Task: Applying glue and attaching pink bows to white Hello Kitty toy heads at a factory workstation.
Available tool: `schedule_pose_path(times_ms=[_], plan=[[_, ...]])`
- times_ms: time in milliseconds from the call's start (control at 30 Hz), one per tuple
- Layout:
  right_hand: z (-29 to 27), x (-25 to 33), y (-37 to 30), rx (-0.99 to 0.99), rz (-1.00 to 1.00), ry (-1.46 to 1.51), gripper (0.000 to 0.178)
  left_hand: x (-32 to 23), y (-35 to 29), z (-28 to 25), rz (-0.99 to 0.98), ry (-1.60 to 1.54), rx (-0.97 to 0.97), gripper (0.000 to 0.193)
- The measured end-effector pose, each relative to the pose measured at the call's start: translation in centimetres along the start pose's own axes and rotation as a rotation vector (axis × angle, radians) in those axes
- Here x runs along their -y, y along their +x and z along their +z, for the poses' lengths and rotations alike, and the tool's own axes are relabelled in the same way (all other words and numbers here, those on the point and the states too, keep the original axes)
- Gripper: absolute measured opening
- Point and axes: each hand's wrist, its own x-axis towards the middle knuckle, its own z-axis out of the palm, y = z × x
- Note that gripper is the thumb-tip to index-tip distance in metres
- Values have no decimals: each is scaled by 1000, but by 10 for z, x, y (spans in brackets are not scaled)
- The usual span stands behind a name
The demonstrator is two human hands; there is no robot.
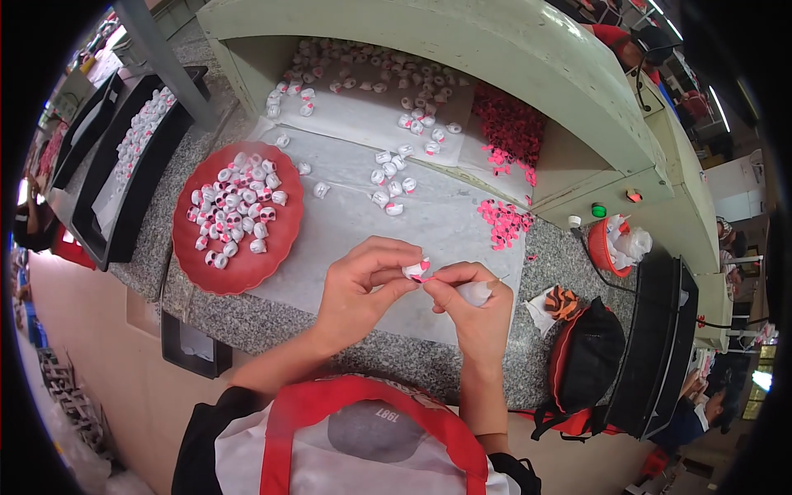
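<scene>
Over the near part of the white paper [355,219], my left hand [351,289] pinches a small white moulded piece [415,270] with pink on it. Close against it, my right hand [478,322] has its thumb and forefinger on a small pink part [421,280]. A small translucent white bottle [475,293] with a thin tip is also held in the right hand. To the left, a red scalloped plate [285,235] bears many white-and-pink pieces [235,202]. Loose white pieces [392,181] lie ahead of my hands, and small pink parts [503,223] are scattered to the right.
A pale green cabinet [412,18] arches over more white pieces and a dark-and-pink heap [507,124]. Black trays [103,223] stand left. On the right are a red basket [609,252], patterned cloth [564,302], black bag [590,355] and another black tray [656,363].
</scene>
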Motion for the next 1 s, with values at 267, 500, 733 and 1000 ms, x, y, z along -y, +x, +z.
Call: schedule_pose_path(times_ms=[267,500,733,1000], plan=[[0,-6,-3,-19,-148,-57,16,-3,3,-7,-150,-233,90,30],[-3,0,-3,12,-202,-140,22,-4,2,3,-91,-148,69,25],[-8,-6,-1,53,-233,-131,20,-5,2,4,-45,-45,109,27],[-2,-14,0,2,-291,-112,18,-5,4,3,-91,-41,85,28]])
